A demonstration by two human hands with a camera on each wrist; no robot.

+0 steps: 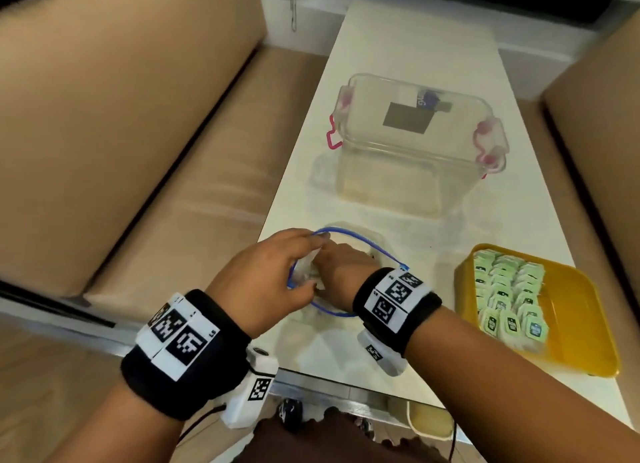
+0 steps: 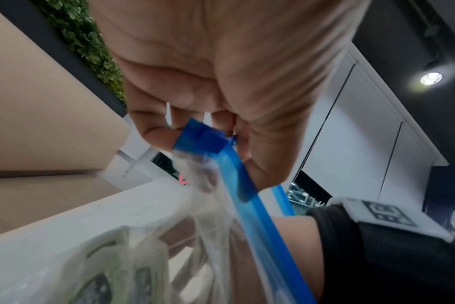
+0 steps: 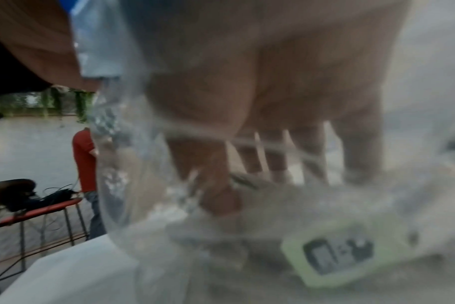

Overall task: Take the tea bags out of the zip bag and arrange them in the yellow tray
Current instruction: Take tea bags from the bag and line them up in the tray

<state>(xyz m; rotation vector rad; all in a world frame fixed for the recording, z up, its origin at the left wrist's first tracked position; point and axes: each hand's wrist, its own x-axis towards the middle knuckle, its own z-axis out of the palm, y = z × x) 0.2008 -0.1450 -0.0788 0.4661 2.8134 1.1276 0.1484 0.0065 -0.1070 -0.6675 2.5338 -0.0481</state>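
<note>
The clear zip bag [image 1: 367, 242] with a blue zip rim lies open on the white table near its front edge. My left hand [image 1: 306, 265] pinches the blue zip strip [image 2: 247, 185] at its end and holds the mouth open. My right hand [image 1: 349, 265] reaches inside the bag, fingers pointing down. In the blurred right wrist view its thumb and forefinger [image 3: 243, 182] pinch the edge of a tea bag. Another green-labelled tea bag [image 3: 346, 253] lies beside it. The yellow tray [image 1: 588, 324] at the right holds several rows of green tea bags [image 1: 509, 299].
A clear plastic box [image 1: 415, 143] with pink latches stands mid-table behind the bag. The narrow white table [image 1: 398, 39] runs away from me between beige sofa cushions [image 1: 138, 116]. The tray's right half is bare.
</note>
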